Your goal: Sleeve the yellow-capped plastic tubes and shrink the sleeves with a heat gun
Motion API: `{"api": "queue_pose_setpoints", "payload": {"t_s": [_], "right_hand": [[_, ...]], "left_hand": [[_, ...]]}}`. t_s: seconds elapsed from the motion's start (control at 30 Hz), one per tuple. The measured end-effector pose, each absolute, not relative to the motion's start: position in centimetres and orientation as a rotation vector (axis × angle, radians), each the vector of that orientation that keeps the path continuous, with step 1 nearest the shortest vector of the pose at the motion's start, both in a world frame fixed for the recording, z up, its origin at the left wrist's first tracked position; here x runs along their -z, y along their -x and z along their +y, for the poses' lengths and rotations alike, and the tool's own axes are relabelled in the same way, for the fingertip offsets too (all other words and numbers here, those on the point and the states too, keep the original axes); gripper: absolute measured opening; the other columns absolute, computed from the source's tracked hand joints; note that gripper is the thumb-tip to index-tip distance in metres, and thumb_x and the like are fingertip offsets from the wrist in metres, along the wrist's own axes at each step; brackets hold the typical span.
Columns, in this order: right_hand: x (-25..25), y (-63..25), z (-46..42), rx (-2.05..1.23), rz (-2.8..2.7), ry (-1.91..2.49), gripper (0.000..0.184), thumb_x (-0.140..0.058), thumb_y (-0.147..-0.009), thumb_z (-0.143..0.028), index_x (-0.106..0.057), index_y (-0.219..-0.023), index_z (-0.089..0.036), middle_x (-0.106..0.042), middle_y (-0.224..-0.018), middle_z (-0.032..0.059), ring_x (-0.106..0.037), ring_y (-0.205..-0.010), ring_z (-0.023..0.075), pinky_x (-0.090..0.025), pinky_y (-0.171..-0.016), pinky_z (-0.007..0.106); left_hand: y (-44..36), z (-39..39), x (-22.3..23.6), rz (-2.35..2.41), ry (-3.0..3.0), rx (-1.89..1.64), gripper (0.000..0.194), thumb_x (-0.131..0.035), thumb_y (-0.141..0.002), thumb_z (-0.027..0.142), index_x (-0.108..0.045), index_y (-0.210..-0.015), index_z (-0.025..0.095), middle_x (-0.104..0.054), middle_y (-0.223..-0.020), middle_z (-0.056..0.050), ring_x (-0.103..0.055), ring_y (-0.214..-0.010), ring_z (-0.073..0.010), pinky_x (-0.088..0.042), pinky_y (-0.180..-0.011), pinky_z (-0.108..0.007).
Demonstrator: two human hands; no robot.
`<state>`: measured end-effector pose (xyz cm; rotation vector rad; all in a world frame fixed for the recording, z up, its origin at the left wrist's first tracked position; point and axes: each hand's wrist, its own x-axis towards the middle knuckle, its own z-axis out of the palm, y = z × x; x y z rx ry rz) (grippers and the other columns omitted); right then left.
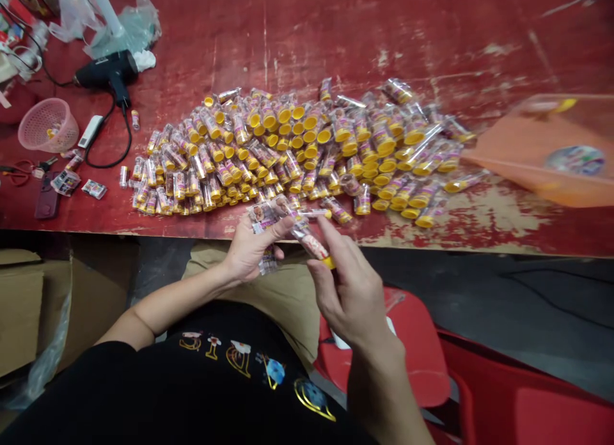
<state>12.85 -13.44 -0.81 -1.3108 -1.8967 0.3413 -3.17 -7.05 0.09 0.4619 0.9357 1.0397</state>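
Yellow-capped clear tube sits pinched firmly near its cap between the fingers of the right hand; the half-closed left hand clutches printed wrappers just off the red counter, below a heap of tubes.

Scuffed red table, dark grey floor

Black heat gun near pink plastic basket

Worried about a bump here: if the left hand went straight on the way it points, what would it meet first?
The left hand would probably meet the clear yellow-capped tube in the right hand; depth is unclear.
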Motion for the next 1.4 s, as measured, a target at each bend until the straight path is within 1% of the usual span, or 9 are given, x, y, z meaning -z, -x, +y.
{"api": "queue_pose_setpoints", "payload": {"t_s": [0.1, 0.23, 0.3, 0.43, 0.57, 0.73, 0.97, 1.23, 1.4], "right_hand": [[0.9, -13.2, -13.7, -0.59, -1.869, 1.221, 0.065, -0.049, -0.106, -0.024, -0.029, -0.168, -0.031, -0.057, -0.155, 0.0135, -0.065, -0.131, 0.0251, -0.06, -0.099, 0.041], [1.5, -13.1, -13.7, -0.523, -1.6, 1.184, 0.063, -0.071, -0.094, -0.016, -0.057, -0.152, -0.037, -0.076, -0.12, 0.0055, -0.074, -0.096, 0.0189, -0.062, -0.08, 0.032], [1.7, -12.8, -13.5, -0.513, -1.523, 1.164, 0.057, -0.074, -0.091, -0.013, -0.067, -0.142, -0.037, -0.076, -0.102, 0.0021, -0.071, -0.083, 0.0157, -0.06, -0.073, 0.03], [1.4, -12.2, -13.4, -0.533, -1.467, 1.16, 0.053, -0.071, -0.092, -0.007, -0.071, -0.136, -0.036, -0.075, -0.097, 0.0016, -0.07, -0.077, 0.0132, -0.058, -0.068, 0.028], [1.1, -11.4, -13.8, -0.354, -1.353, 1.212, 0.044, -0.075, -0.087, -0.007, -0.079, -0.122, -0.033, -0.076, -0.09, 0.0011, -0.07, -0.074, 0.0141, -0.056, -0.063, 0.028], [1.2, -10.9, -14.1, -0.252, -1.317, 1.244, 0.042, -0.077, -0.085, -0.005, -0.082, -0.116, -0.033, -0.076, -0.088, 0.0002, -0.067, -0.069, 0.0121, -0.051, -0.058, 0.024], [1.6, -11.2, -14.3, -0.197, -1.265, 1.292, 0.052, -0.083, -0.08, -0.005, -0.08, -0.121, -0.038, -0.067, -0.085, -0.0012, -0.053, -0.061, 0.0076, -0.037, -0.049, 0.022], [1.9, -11.2, -13.4, -0.152, -1.289, 1.293, 0.042, -0.082, -0.083, -0.009, -0.081, -0.117, -0.034, -0.069, -0.085, 0.0001, -0.06, -0.068, 0.0106, -0.045, -0.055, 0.024], [2.3, -10.9, -13.8, -0.139, -1.271, 1.345, 0.032, -0.082, -0.084, -0.014, -0.083, -0.111, -0.031, -0.07, -0.083, 0.0011, -0.062, -0.069, 0.0125, -0.049, -0.058, 0.026]], "left_hand": [[3.3, -7.0, 0.0, 0.916, -0.505, -1.02, 0.062, -0.101, -0.054, 0.05, -0.065, -0.091, 0.016, -0.07, -0.082, 0.002, -0.061, -0.06, -0.0061, -0.038, -0.04, -0.015], [3.2, -7.5, 0.8, 0.917, -0.601, -0.989, 0.062, -0.099, -0.058, 0.052, -0.064, -0.096, 0.018, -0.069, -0.077, 0.004, -0.058, -0.048, -0.005, -0.041, -0.039, -0.017], [3.1, -7.9, 1.2, 0.904, -0.632, -0.973, 0.061, -0.097, -0.063, 0.052, -0.064, -0.102, 0.018, -0.069, -0.076, 0.005, -0.055, -0.043, -0.0041, -0.041, -0.038, -0.018], [3.3, -8.3, 1.0, 0.884, -0.691, -0.98, 0.057, -0.096, -0.066, 0.049, -0.068, -0.105, 0.018, -0.07, -0.077, 0.005, -0.052, -0.04, -0.003, -0.042, -0.038, -0.018], [3.6, -8.5, 0.1, 0.866, -0.753, -0.905, 0.071, -0.096, -0.067, 0.05, -0.068, -0.126, 0.023, -0.07, -0.078, 0.004, -0.054, -0.042, -0.0041, -0.045, -0.041, -0.018], [3.5, -8.7, -0.3, 0.85, -0.767, -0.875, 0.089, -0.099, -0.061, 0.049, -0.065, -0.14, 0.027, -0.072, -0.089, 0.002, -0.054, -0.046, -0.0032, -0.046, -0.043, -0.018], [3.2, -8.7, -0.3, 0.791, -0.757, -0.883, 0.095, -0.1, -0.061, 0.044, -0.061, -0.145, 0.027, -0.068, -0.084, 0.005, -0.052, -0.046, -0.0031, -0.048, -0.043, -0.019], [3.0, -8.3, 0.4, 0.841, -0.755, -0.896, 0.093, -0.097, -0.065, 0.049, -0.059, -0.147, 0.027, -0.064, -0.077, 0.007, -0.05, -0.043, -0.0025, -0.046, -0.042, -0.018], [2.8, -8.3, 0.2, 0.843, -0.735, -0.892, 0.092, -0.097, -0.064, 0.049, -0.06, -0.146, 0.027, -0.071, -0.088, 0.003, -0.054, -0.046, -0.0033, -0.048, -0.044, -0.018]]}}
